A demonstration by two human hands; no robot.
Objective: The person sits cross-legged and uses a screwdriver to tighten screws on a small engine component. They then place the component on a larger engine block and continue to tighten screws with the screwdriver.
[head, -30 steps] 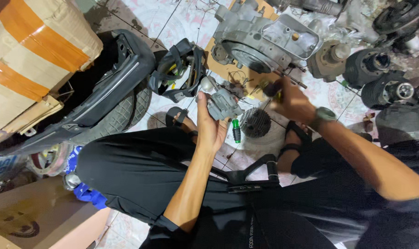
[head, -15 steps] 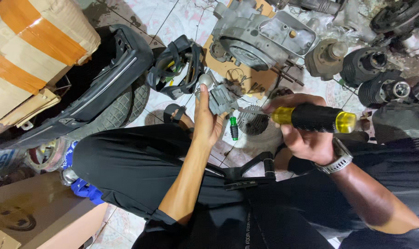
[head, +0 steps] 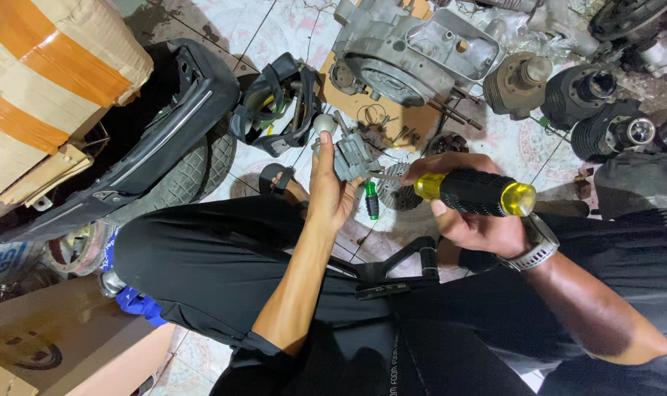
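My left hand (head: 330, 187) holds up a small grey metal engine part (head: 350, 152) with a round knob on top. My right hand (head: 471, 214) grips a screwdriver with a black and yellow handle (head: 474, 192); its shaft points left into the metal part. A watch sits on my right wrist (head: 537, 244). Both hands hover above my knees, which are clad in black trousers (head: 201, 257). A small green-handled tool (head: 372, 199) lies on the floor just beneath the part.
A large grey engine casing (head: 414, 48) rests on cardboard ahead, with loose rings and bolts (head: 381, 121) near it. Cylinders (head: 590, 95) lie at the right. A black bag (head: 275, 103), a tyre (head: 194, 169), a black plastic panel (head: 150, 139) and a taped carton (head: 47, 81) stand left.
My right hand has come back from the floor near the casing with the screwdriver and brought its tip to the part in my left hand. The left hand has stayed put.
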